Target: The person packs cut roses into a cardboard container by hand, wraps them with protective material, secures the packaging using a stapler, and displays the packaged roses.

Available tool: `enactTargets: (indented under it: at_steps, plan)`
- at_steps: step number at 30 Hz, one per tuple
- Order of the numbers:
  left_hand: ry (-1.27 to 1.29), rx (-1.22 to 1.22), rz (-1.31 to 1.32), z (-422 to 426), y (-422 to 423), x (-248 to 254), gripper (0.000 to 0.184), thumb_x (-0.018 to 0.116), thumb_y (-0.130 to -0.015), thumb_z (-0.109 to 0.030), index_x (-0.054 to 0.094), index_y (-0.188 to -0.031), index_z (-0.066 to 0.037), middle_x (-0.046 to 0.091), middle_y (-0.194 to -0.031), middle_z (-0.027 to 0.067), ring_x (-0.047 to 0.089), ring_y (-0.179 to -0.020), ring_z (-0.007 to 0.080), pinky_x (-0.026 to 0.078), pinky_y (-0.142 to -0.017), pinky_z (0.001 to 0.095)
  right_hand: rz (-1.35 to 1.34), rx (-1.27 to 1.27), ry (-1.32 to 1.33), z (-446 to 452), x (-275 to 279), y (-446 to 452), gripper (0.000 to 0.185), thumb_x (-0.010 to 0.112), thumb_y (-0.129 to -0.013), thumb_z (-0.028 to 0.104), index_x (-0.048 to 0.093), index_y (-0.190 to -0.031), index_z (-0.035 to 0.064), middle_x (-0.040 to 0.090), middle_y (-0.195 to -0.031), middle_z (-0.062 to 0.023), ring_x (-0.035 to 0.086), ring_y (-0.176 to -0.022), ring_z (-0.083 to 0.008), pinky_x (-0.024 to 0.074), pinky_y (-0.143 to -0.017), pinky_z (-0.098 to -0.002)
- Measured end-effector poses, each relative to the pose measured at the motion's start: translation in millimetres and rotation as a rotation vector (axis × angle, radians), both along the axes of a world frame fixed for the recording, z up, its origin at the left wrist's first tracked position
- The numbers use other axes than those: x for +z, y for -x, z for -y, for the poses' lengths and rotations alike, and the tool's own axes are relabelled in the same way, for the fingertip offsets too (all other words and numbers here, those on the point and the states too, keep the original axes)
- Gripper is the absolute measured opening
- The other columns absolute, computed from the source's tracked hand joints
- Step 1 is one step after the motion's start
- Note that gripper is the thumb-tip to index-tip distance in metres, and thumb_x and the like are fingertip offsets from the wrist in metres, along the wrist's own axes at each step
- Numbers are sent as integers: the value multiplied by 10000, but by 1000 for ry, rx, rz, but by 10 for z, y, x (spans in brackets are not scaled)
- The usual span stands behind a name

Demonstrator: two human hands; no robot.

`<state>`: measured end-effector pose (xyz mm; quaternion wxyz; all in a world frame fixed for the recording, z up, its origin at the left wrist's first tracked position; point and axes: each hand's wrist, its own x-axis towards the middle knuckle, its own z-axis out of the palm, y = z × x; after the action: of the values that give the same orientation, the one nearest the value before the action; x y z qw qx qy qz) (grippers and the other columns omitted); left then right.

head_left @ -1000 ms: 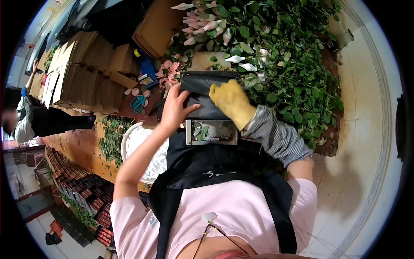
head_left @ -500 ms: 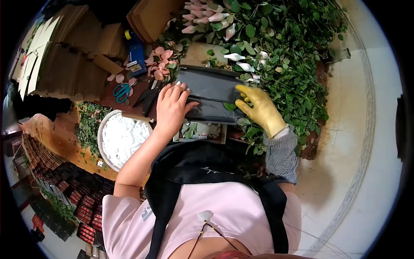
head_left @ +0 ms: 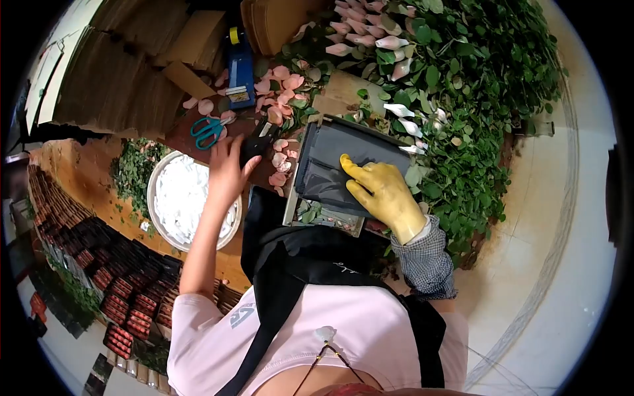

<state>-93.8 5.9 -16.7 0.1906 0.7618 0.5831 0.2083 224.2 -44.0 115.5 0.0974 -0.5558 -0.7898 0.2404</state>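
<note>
My bare left hand (head_left: pixel 228 173) has its fingers apart and holds nothing I can make out. It is beside a black object (head_left: pixel 259 140), whose kind I cannot tell, and just below teal-handled scissors (head_left: pixel 207 134). In front of me a stack of dark grey sheets (head_left: pixel 360 142) lies tilted on a shallow box or frame (head_left: pixel 290 210). My right hand (head_left: pixel 384 197), in a yellow rubber glove, rests on the sheets with index finger and thumb spread. Its other fingers are curled and partly hidden.
Left is a round tub (head_left: pixel 153 210) of small white pieces. Pink petals (head_left: pixel 285 89) and a blue tape dispenser (head_left: pixel 240 72) lie beyond the scissors. Cardboard stacks (head_left: pixel 119 79) rise far left. Wrapped pink roses (head_left: pixel 360 28) and leafy stems (head_left: pixel 469 112) fill the right.
My left hand has left the dark sheets and moved left toward the scissors and black object. My right hand has slid inward over the sheets. The whole view has turned and shifted slightly.
</note>
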Motion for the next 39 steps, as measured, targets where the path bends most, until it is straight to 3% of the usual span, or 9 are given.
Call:
enactTargets:
  at_steps: [6, 11, 18, 23, 26, 30, 33, 36, 39]
  plan:
    - [230, -67, -267, -203, 15, -132, 643, 795, -744, -438, 629, -1175, 9, 629, -1117, 173, 618, -1022, 359, 518, -845, 424, 38, -5, 35, -34, 36, 16, 381, 684, -903, 173, 637, -1274, 105, 572, -695, -92, 581, -660, -299, 454, -605, -435]
    - [934, -8, 802, -14, 20, 452, 635, 647, -862, -105, 411, -1439, 19, 650, -1107, 76, 616, -973, 154, 502, -907, 328, 73, -4, 50, -45, 31, 44, 371, 684, -903, 183, 643, -1266, 114, 581, -700, -87, 591, -668, -291, 461, -608, -435]
    - [-88, -78, -113, 428, -483, 904, 874, 688, -669, 55, 383, -1484, -27, 461, -1293, 216, 481, -1175, 411, 376, -1020, 489, 87, -13, 21, -9, 17, 37, 383, 683, -901, 187, 636, -1274, 113, 590, -713, -83, 599, -676, -290, 473, -626, -433]
    - [637, -261, 393, 375, -303, 863, 828, 551, -682, 115, 396, -1483, -27, 514, -1306, 208, 509, -1253, 411, 413, -1044, 368, 30, -18, -65, 35, -36, 1, 382, 683, -899, 185, 637, -1270, 109, 595, -716, -83, 602, -679, -292, 479, -634, -433]
    - [841, -198, 273, 267, -384, 898, 476, 667, -817, -44, 568, -1282, -19, 664, -971, 204, 678, -961, 359, 507, -850, 370, 19, -16, -45, 26, -64, -16, 392, 683, -899, 182, 633, -1282, 118, 602, -721, -87, 604, -680, -297, 482, -633, -436]
    - [661, -123, -54, 378, -495, 660, 354, 718, -846, -135, 624, -1162, -5, 693, -883, 246, 682, -888, 420, 531, -758, 439, 4, -51, -25, 15, -73, -3, 388, 690, -889, 148, 648, -1275, 134, 605, -720, -109, 600, -677, -310, 476, -617, -443]
    - [749, -125, 450, 563, -391, 292, 457, 683, -888, -66, 532, -1319, -32, 665, -1035, 181, 660, -969, 206, 503, -877, 315, -55, -63, -73, 42, -88, -16, 409, 701, -868, 62, 669, -1274, 96, 603, -708, -126, 575, -634, -295, 460, -587, -419]
    - [677, 0, 860, 1010, -296, 77, 624, 692, -897, -92, 407, -1449, -36, 648, -1180, 235, 651, -1077, 390, 508, -930, 374, -90, -91, -61, 47, -123, -15, 345, 688, -894, 129, 684, -1239, 114, 589, -697, -114, 577, -651, -318, 456, -598, -455]
    - [244, -3, 219, 1248, -41, 181, 802, 616, -743, 88, 392, -1500, -53, 572, -1215, 185, 565, -1100, 364, 418, -1013, 449, -59, -73, -81, 30, -109, 12, 343, 688, -892, 125, 685, -1235, 108, 608, -717, -120, 591, -665, -323, 461, -607, -451]
